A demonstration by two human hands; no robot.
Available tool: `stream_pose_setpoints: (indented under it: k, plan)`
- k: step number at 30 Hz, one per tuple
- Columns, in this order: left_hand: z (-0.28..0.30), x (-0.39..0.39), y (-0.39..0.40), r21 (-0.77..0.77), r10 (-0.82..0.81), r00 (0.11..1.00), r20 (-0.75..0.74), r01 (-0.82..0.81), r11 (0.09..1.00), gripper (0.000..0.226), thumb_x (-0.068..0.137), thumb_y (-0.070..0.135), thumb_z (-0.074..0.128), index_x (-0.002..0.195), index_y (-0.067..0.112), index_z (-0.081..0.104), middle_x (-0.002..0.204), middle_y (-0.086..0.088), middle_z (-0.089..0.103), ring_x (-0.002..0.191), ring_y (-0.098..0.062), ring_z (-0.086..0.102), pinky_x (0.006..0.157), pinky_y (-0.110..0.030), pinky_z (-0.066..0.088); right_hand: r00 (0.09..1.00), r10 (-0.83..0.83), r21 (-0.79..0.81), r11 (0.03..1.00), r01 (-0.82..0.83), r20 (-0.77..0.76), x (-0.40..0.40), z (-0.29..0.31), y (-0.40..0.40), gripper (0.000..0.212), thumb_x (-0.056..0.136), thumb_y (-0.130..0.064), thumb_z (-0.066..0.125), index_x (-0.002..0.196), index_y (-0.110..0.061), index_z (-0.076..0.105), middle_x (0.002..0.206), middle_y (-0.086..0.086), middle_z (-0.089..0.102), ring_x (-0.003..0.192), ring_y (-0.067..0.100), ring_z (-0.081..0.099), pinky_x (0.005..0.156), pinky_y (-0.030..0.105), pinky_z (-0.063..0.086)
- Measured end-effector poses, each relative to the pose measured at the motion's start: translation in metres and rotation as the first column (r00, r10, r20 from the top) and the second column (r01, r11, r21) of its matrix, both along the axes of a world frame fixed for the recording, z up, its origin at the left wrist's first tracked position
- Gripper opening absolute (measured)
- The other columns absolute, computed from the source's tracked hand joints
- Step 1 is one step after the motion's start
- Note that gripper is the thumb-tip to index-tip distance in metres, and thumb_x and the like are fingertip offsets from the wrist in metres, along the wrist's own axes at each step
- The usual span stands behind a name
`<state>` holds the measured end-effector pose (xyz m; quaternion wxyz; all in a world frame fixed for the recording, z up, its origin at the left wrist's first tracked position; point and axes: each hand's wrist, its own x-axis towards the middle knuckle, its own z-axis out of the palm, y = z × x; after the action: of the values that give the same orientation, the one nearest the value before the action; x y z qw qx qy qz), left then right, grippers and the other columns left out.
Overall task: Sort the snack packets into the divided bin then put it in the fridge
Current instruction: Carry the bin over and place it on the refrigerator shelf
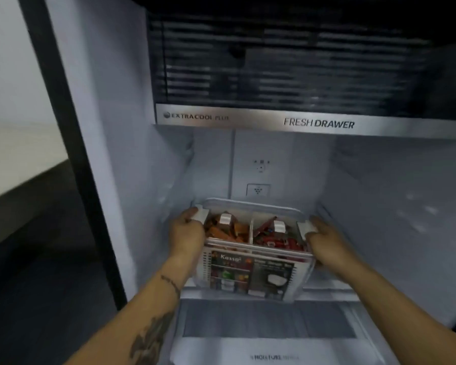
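Observation:
A clear divided bin (253,272) with a lid and white clips sits on a shelf inside the open fridge. Orange snack packets (227,231) fill its left compartment and red snack packets (277,239) fill the right one. A printed label covers its front wall. My left hand (186,229) grips the bin's left end at a white clip. At the right end, my right hand (324,238) grips the bin by another clip. Both forearms reach into the fridge from below.
The fridge shelf (327,288) lies under the bin, with white walls close on both sides. Above hangs the drawer marked FRESH DRAWER (319,123). A lower drawer (269,335) sits below the shelf. The fridge's dark edge (71,154) stands at the left.

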<state>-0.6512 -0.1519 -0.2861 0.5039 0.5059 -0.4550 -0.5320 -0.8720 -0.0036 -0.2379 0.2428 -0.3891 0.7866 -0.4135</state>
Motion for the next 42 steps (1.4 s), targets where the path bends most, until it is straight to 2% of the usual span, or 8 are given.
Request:
stream_pose_setpoints:
  k: [9, 13, 17, 20, 23, 26, 31, 42]
  plan:
    - [-0.049, -0.004, -0.062, -0.158, 0.019, 0.999, 0.049, -0.011, 0.987, 0.020, 0.080, 0.013, 0.070, 0.100, 0.015, 0.074, 0.093, -0.006, 0.075, 0.069, -0.019, 0.068, 0.057, -0.026, 0.051, 0.997, 0.029, -0.063, 0.997, -0.033, -0.071, -0.019, -0.053, -0.068, 0.015, 0.089, 0.000, 0.046, 0.098, -0.003, 0.058, 0.091, 0.018, 0.067, 0.078, 0.037, 0.071, 0.065, 0.057, 0.060]
    - [-0.058, -0.006, -0.069, -0.288, -0.033, 0.987, 0.156, 0.077, 0.954, 0.027, 0.092, 0.012, 0.054, 0.112, 0.015, 0.071, 0.110, -0.006, 0.072, 0.076, -0.018, 0.067, 0.062, -0.024, 0.049, 0.995, 0.005, -0.108, 0.994, -0.017, -0.104, -0.030, -0.065, -0.092, 0.032, 0.093, -0.004, 0.047, 0.120, -0.021, 0.054, 0.109, 0.009, 0.063, 0.090, 0.033, 0.068, 0.077, 0.049, 0.060]
    - [-0.061, -0.010, -0.073, -0.321, -0.019, 0.976, 0.217, 0.089, 0.943, 0.043, 0.100, 0.005, 0.039, 0.139, 0.014, 0.054, 0.125, -0.001, 0.062, 0.075, -0.004, 0.058, 0.056, -0.009, 0.043, 0.998, -0.033, -0.147, 0.989, 0.026, -0.048, -0.039, -0.071, -0.110, 0.033, 0.093, -0.009, 0.049, 0.118, -0.027, 0.058, 0.100, 0.002, 0.063, 0.076, 0.023, 0.066, 0.048, 0.029, 0.054]
    - [-0.055, -0.012, -0.068, -0.323, -0.024, 0.968, 0.249, 0.106, 0.940, 0.046, 0.100, 0.005, 0.038, 0.143, 0.015, 0.049, 0.125, -0.002, 0.061, 0.071, -0.001, 0.055, 0.055, -0.012, 0.040, 0.951, -0.152, -0.241, 0.967, 0.086, -0.271, -0.045, -0.076, -0.115, 0.029, 0.089, -0.010, 0.056, 0.114, -0.020, 0.067, 0.110, 0.007, 0.065, 0.078, 0.019, 0.064, 0.059, 0.026, 0.053]
    - [-0.050, -0.008, -0.062, -0.340, -0.009, 0.945, 0.328, 0.127, 0.932, 0.042, 0.100, 0.007, 0.037, 0.139, 0.013, 0.052, 0.121, -0.001, 0.060, 0.076, -0.005, 0.057, 0.060, -0.020, 0.046, 0.673, -0.302, -0.398, 0.917, 0.012, -0.675, -0.033, -0.078, -0.106, 0.030, 0.084, -0.004, 0.060, 0.112, -0.011, 0.069, 0.116, 0.017, 0.058, 0.098, 0.035, 0.058, 0.074, 0.034, 0.051]
    - [-0.056, -0.002, -0.054, -0.545, 0.225, 0.818, 0.529, 0.123, 0.830, 0.038, 0.098, 0.012, 0.043, 0.132, 0.010, 0.058, 0.142, -0.011, 0.050, 0.125, -0.029, 0.051, 0.107, -0.040, 0.042, 0.514, -0.214, -0.364, 0.908, -0.210, -0.831, 0.003, -0.091, -0.079, 0.038, 0.081, -0.015, 0.062, 0.119, -0.013, 0.065, 0.119, 0.013, 0.059, 0.107, 0.033, 0.053, 0.086, 0.042, 0.047]
    - [-0.081, 0.003, -0.004, -0.814, 0.461, 0.696, 0.550, 0.324, 0.482, 0.056, 0.073, 0.006, 0.067, 0.129, 0.011, 0.060, 0.132, -0.013, 0.056, 0.118, -0.035, 0.050, 0.101, -0.048, 0.043, 0.400, -0.033, -0.165, 0.940, -0.300, -0.916, 0.026, -0.141, -0.050, 0.072, 0.080, -0.033, 0.056, 0.149, -0.023, 0.038, 0.152, 0.012, 0.037, 0.140, 0.034, 0.032, 0.113, 0.054, 0.032]
    - [-0.110, -0.003, -0.045, -0.554, 0.510, 0.285, 0.812, 0.652, 0.517, 0.111, 0.073, 0.015, 0.075, 0.157, 0.009, 0.002, 0.164, -0.012, -0.006, 0.151, -0.033, -0.007, 0.121, -0.050, 0.012, 0.299, 0.238, 0.210, 0.970, -0.123, -0.924, 0.006, -0.143, -0.093, 0.115, 0.087, -0.037, 0.061, 0.146, -0.031, -0.037, 0.155, 0.015, -0.041, 0.143, 0.041, -0.033, 0.117, 0.067, 0.000]
